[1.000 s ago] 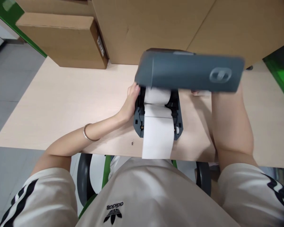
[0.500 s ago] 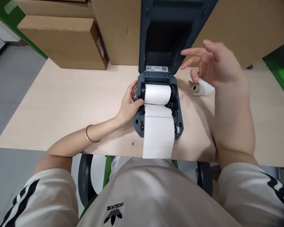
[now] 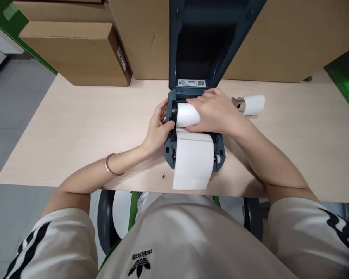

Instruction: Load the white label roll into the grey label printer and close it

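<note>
A dark grey label printer (image 3: 169, 153) stands on the table with its lid (image 3: 206, 42) raised. Inside sits a white label roll (image 3: 186, 115); its loose strip (image 3: 194, 161) runs forward over the printer's front. My left hand (image 3: 159, 128) grips the printer's left side, thumb on the inner edge and fingers along the outside. Across the right part of the roll lies my right hand (image 3: 215, 112), fingers wrapped around it from behind and thumb in front. This hand hides the right roll holder.
Right of the printer a second small white roll (image 3: 253, 105) lies on the table (image 3: 302, 147). A cardboard box (image 3: 72, 54) stands at the back left, and a large cardboard panel (image 3: 282, 42) rises behind the printer.
My right hand has come down and left from the air beside the lid onto the label roll. The strip's front end has shifted slightly left and back. My left hand stays put.
</note>
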`<state>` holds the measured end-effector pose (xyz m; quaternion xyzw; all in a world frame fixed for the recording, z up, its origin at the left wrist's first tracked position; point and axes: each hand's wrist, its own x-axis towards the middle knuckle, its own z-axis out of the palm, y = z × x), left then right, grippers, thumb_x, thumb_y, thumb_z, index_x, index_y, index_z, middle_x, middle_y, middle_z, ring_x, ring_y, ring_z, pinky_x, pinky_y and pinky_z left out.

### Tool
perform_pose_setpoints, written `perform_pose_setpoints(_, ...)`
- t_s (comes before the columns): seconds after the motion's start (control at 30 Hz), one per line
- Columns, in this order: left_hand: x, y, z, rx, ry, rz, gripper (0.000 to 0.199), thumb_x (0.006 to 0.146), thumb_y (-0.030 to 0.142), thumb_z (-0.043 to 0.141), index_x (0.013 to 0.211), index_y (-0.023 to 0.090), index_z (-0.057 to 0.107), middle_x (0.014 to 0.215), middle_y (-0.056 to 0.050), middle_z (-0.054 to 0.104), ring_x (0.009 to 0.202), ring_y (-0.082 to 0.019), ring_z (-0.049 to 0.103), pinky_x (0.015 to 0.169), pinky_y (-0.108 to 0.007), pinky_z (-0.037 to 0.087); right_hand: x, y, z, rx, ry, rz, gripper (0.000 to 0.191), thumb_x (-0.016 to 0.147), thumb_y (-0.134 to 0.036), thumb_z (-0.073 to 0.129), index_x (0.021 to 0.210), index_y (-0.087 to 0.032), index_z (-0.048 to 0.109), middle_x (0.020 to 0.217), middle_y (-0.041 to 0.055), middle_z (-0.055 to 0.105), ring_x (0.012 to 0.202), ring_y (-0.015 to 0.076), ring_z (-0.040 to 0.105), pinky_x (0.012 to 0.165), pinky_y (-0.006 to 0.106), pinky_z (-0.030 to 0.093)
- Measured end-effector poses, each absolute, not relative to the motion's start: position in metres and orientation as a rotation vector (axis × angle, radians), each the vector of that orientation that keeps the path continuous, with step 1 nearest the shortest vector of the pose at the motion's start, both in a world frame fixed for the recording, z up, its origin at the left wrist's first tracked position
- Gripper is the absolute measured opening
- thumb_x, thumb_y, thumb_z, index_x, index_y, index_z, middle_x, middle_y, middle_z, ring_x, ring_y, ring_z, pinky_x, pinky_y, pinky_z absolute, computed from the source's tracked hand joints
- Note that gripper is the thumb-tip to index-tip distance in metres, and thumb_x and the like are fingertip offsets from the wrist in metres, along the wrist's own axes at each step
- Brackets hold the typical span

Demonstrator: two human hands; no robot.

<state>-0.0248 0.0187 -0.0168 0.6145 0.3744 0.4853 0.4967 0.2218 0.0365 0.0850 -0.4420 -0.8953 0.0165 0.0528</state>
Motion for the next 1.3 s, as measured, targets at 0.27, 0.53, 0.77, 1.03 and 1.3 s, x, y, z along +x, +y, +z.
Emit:
perform_pose_setpoints(0.27,-0.02,0.009,-0.005,1.468,1.001,1.175,0.091,0.085,0.025,0.075,0.173,0.03,0.052,0.187,-0.01,0.059,0.176,-0.04,0.054,0.141,-0.057,0.053,0.22,0.039,0.089,-1.377,-2.682,0.087,0.066,0.08,-0.051,0.087,0.139,-0.021,0.082,0.129,0.016,0.086,0.123,0.047,0.078,0.124,0.064,0.048)
perform_pose_setpoints(0.53,-0.024,0.017,-0.014,1.512,0.971,1.198,0.086,0.086,0.037,0.082,0.167,0.031,0.054,0.186,-0.01,0.06,0.176,-0.041,0.053,0.141,-0.054,0.053,0.233,0.013,0.137,-1.419,-2.507,0.085,0.074,0.08,-0.053,0.092,0.148,-0.028,0.077,0.141,0.0148,0.082,0.138,0.0532,0.072,0.129,0.072,0.042)
perform_pose_setpoints(0.77,-0.023,0.016,-0.016,1.452,0.945,1.166,0.087,0.091,0.039,0.082,0.171,0.035,0.049,0.19,-0.008,0.055,0.178,-0.037,0.05,0.135,-0.051,0.057,0.305,0.015,0.18,-1.605,-2.444,0.318,0.067,0.07,-0.072,0.094,0.122,-0.032,0.079,0.117,0.0144,0.081,0.117,0.0486,0.076,0.112,0.065,0.058)
perform_pose_setpoints(1.03,-0.025,0.018,-0.019,1.464,0.92,1.167,0.087,0.093,0.044,0.085,0.172,0.038,0.049,0.187,-0.008,0.058,0.178,-0.037,0.049,0.134,-0.051,0.057,0.326,0.064,0.142,-1.984,-2.528,0.312,0.062,0.082,-0.049,0.101,0.133,-0.024,0.076,0.131,0.0197,0.08,0.124,0.0435,0.072,0.107,0.054,0.055)
perform_pose_setpoints(1.3,-0.026,0.016,-0.015,1.496,0.951,1.147,0.088,0.093,0.046,0.085,0.173,0.036,0.048,0.191,-0.009,0.053,0.179,-0.041,0.048,0.138,-0.056,0.055,0.304,0.08,0.108,-2.013,-2.572,0.574,0.074,0.077,-0.043,0.099,0.142,-0.019,0.073,0.14,0.018,0.081,0.117,0.0386,0.076,0.091,0.045,0.056)
